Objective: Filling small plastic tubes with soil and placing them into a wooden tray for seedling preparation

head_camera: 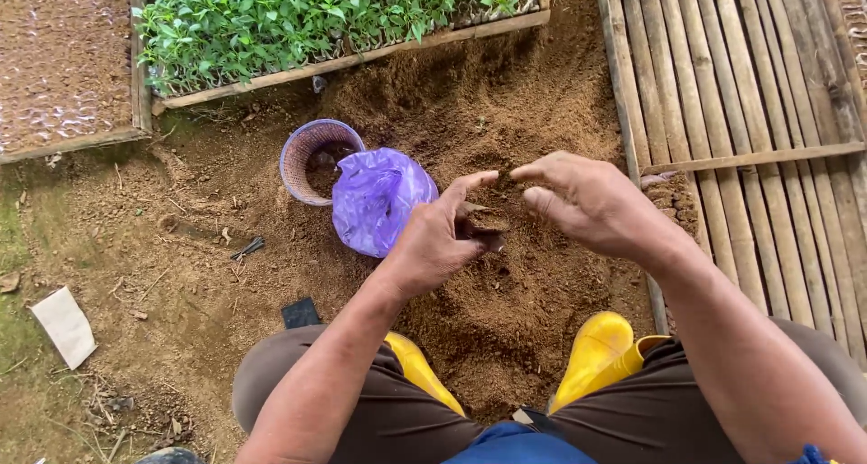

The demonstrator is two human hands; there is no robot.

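Note:
My left hand (438,238) is curled around a small soil-filled seedling bag (486,222), held over a heap of brown soil (506,310). My right hand (591,202) hovers just to the right of it, fingers bent and slightly apart, its fingertips above the bag's top. Whether the right fingers touch the bag I cannot tell. Both hands are dusted with soil.
A crumpled purple plastic bag (377,200) leans on a small woven basket (316,157) to the left. Wooden trays of green seedlings (316,17) and filled bags (59,58) lie beyond. A bamboo slat rack (750,112) stands at right. My yellow boots (596,351) flank the heap.

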